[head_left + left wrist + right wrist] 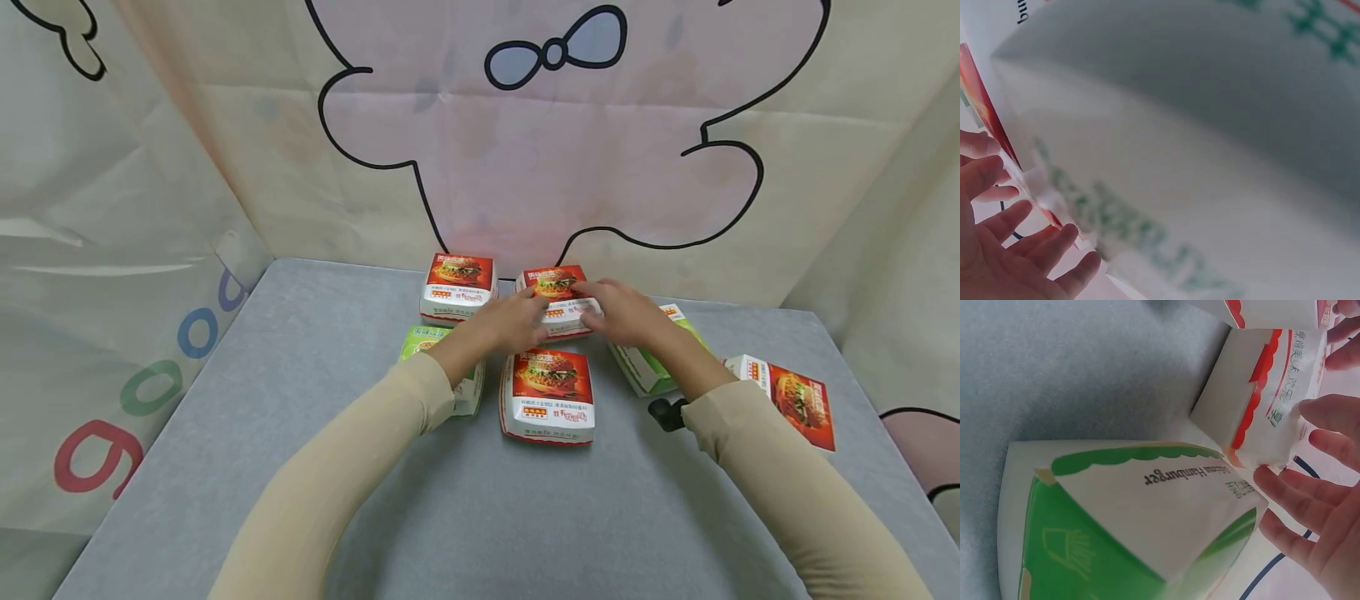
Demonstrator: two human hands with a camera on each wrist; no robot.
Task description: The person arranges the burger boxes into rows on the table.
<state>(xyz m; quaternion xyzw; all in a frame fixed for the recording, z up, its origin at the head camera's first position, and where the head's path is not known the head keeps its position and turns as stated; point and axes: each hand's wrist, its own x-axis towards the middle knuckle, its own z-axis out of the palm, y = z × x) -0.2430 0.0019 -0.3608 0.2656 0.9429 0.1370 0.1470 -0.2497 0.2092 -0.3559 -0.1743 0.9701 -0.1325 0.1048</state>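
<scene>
Both hands are at a red-and-white hamburger box [564,312] at the back middle of the table. My left hand [517,321] is at its left side, fingertips overlapping the left edge. From the right, my right hand [624,315] reaches its top and right edge. Spread, mostly straight fingers [1300,497] show against the box's side [1275,415] in the right wrist view. The left wrist view has loosely spread fingers [1054,250] beyond a large blurred white box surface [1166,162].
Another red box [459,287] stands back left, and one [547,396] lies in front. Green boxes [468,387] [648,371] sit partly under both forearms. A further red box [798,404] is at right. A printed cloth [637,183] hangs behind the grey table [300,400].
</scene>
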